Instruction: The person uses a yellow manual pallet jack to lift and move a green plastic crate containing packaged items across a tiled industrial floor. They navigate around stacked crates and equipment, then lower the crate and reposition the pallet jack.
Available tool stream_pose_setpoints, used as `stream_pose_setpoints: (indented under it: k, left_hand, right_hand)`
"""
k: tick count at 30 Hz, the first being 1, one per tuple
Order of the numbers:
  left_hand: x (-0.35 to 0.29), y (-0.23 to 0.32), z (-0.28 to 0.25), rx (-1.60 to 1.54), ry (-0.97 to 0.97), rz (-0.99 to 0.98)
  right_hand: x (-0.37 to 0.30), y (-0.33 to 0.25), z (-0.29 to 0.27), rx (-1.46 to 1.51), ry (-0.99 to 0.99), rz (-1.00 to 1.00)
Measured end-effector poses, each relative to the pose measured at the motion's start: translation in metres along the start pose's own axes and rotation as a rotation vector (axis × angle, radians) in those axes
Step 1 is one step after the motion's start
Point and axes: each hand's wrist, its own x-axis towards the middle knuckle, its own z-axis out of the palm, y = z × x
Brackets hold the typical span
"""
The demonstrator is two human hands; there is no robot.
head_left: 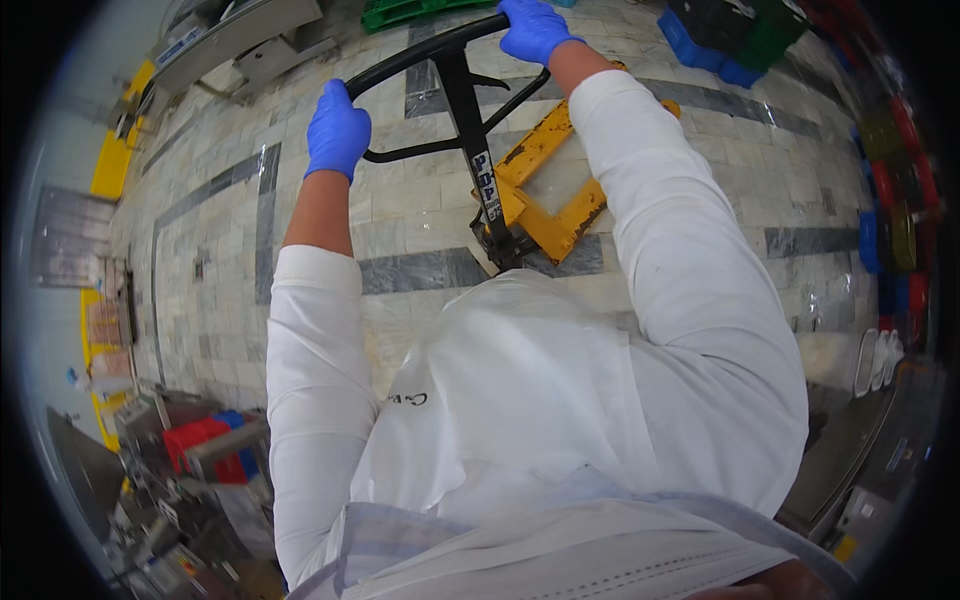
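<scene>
Both my arms, in white sleeves, reach forward to the black handle (pixel 425 48) of a yellow pallet jack. My left hand (pixel 338 130), in a blue glove, is closed round the left end of the handle bar. At the upper right my right hand (pixel 538 30), gloved the same way, grips the bar's other end. A black shaft runs from the handle down to the base, close to my body. The worn yellow forks of the pallet jack (pixel 545 222) point away to the right, partly hidden behind my right arm.
Pale tiles with dark grey bands cover the floor (pixel 400 210). A green pallet (pixel 415 10) lies at the far edge. Blue and green crates (pixel 715 40) stand at the far right, with stacked coloured crates (pixel 895 190) along the right side. Metal equipment (pixel 235 45) is at the upper left.
</scene>
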Motion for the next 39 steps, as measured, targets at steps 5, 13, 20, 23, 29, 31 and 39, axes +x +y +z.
stream_pose_setpoints:
  k: [5, 13, 20, 23, 29, 31, 39]
  left_hand:
    - [0.097, -0.046, 0.008, -0.007, 0.01, 0.001]
    - [0.255, -0.117, 0.02, -0.038, 0.002, 0.08]
    - [0.44, -0.152, 0.074, -0.084, -0.021, 0.211]
    - [0.535, -0.168, 0.103, -0.094, -0.043, 0.224]
    - [0.708, -0.119, 0.169, -0.184, -0.109, 0.418]
    - [0.766, -0.105, 0.197, -0.208, -0.167, 0.475]
    - [0.913, 0.022, 0.295, -0.274, -0.359, 0.621]
  right_hand:
    - [0.087, -0.039, 0.021, 0.014, -0.007, 0.039]
    - [0.215, -0.06, 0.081, -0.024, 0.086, 0.07]
    - [0.336, -0.051, 0.12, -0.023, 0.085, 0.177]
    - [0.389, -0.052, 0.124, -0.005, 0.083, 0.244]
    - [0.456, -0.031, 0.14, -0.154, 0.213, 0.379]
    - [0.472, -0.03, 0.149, -0.223, 0.288, 0.435]
    - [0.555, 0.031, 0.169, -0.329, 0.306, 0.681]
